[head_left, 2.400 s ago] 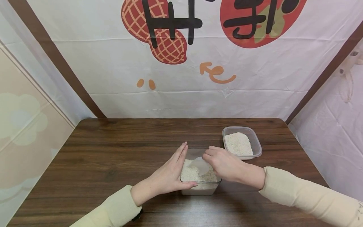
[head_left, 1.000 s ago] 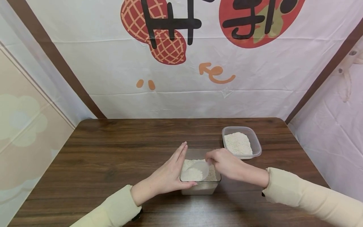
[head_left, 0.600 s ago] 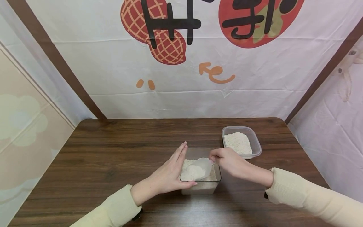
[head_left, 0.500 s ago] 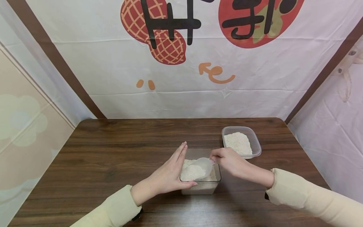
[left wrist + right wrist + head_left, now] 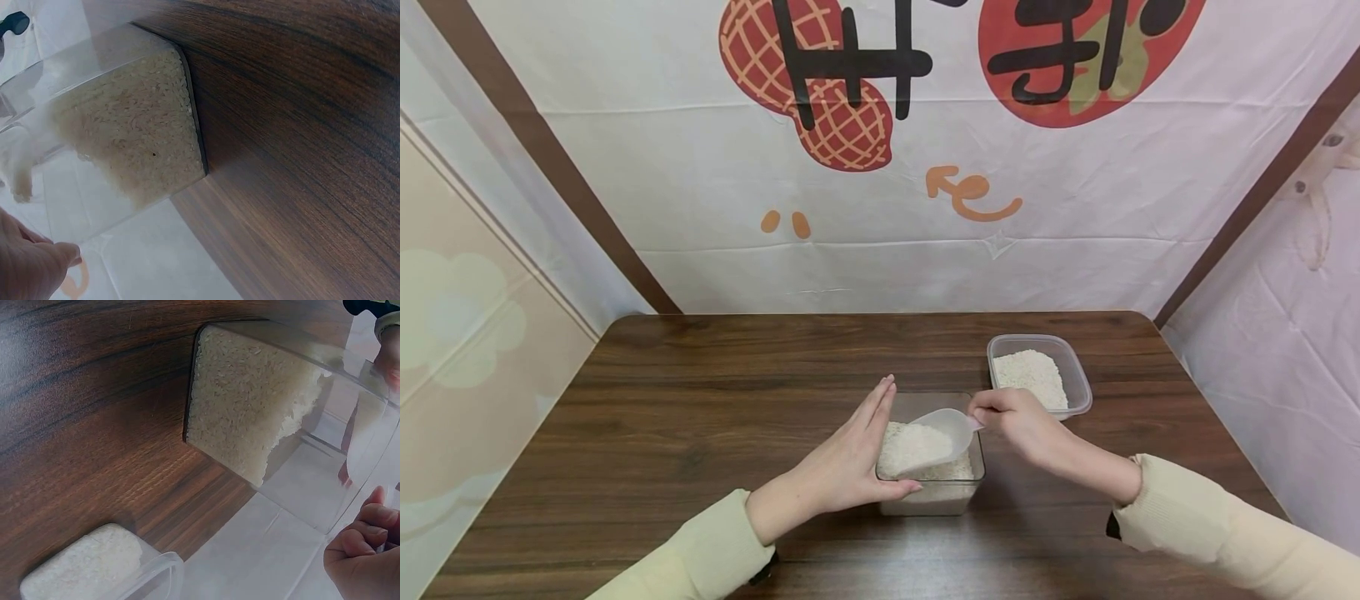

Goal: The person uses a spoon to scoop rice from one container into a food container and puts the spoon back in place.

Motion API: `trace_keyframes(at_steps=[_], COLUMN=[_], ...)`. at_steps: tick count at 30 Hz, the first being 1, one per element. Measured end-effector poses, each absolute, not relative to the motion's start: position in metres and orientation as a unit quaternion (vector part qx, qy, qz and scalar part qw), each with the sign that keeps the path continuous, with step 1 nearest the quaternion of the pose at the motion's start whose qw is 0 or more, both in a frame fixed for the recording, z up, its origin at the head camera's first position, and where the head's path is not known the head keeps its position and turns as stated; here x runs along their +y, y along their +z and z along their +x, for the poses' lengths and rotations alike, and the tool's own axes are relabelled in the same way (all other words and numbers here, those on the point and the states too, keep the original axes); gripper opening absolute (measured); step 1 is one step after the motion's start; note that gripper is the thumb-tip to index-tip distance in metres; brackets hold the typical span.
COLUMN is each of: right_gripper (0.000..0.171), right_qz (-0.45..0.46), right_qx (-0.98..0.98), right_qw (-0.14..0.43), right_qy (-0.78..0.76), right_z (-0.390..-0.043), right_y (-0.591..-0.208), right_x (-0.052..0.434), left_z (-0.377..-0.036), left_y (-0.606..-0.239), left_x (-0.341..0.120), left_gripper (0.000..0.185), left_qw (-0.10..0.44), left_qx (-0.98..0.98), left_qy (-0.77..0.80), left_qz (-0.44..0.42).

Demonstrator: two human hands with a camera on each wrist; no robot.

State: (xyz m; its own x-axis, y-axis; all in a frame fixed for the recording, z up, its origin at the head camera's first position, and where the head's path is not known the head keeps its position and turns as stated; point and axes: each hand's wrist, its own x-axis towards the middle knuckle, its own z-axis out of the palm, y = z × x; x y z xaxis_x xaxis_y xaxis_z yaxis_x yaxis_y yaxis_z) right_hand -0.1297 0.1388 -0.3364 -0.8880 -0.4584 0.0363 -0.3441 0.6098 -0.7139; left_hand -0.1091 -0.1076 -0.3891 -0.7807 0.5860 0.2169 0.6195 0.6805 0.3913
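Observation:
A deep, clear storage container (image 5: pixel 928 500) of rice stands on the table. My left hand (image 5: pixel 850 462) rests against its left side, fingers straight and thumb lying along the front rim. A translucent white scoop (image 5: pixel 960 430), heaped with white rice (image 5: pixel 917 446), sits tilted above the container's mouth. My right hand (image 5: pixel 1015 421) pinches its handle at the right rim. Through the clear wall, the right wrist view shows the rice bed (image 5: pixel 244 394) sloping inside the container. In the left wrist view, part of my left hand (image 5: pixel 34 259) shows at the container's upper edge.
A shallow plastic tub (image 5: pixel 1081 387) with rice in it stands behind and right of the container, close beyond my right hand. The dark wood table (image 5: pixel 700 433) reaches back to a printed white cloth (image 5: pixel 887 275).
The scoop has come up out of the container's rice with a load in it, turned level and moved slightly right with my right hand. My left hand has stayed in place.

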Motion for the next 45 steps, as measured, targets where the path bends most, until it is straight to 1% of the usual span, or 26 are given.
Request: trace_keyframes(at_steps=[9,21,30,45], right_gripper=[0.016,0.017,0.019,0.021], right_qz=[-0.191,-0.179,-0.192,-0.212], right_qx=[0.87,0.844,0.843,0.835], right_qw=[0.098,0.102,0.069,0.037], right_qy=[-0.444,-0.495,-0.497,-0.506], right_z=[-0.127,-0.128,-0.129,-0.134], right_y=[-0.336,-0.332,-0.326,-0.32], right_x=[0.147,0.158,0.168,0.183], left_z=[-0.109,-0.11,-0.11,-0.113], left_y=[-0.39,-0.389,-0.388,-0.388], left_x=[-0.108,-0.107,-0.105,-0.105], left_gripper=[0.109,0.108,0.109,0.109], left_qw=[0.042,0.039,0.036,0.042], left_qx=[-0.915,-0.917,-0.917,-0.917], left_qy=[-0.225,-0.225,-0.228,-0.222], left_qz=[-0.331,-0.328,-0.324,-0.328])
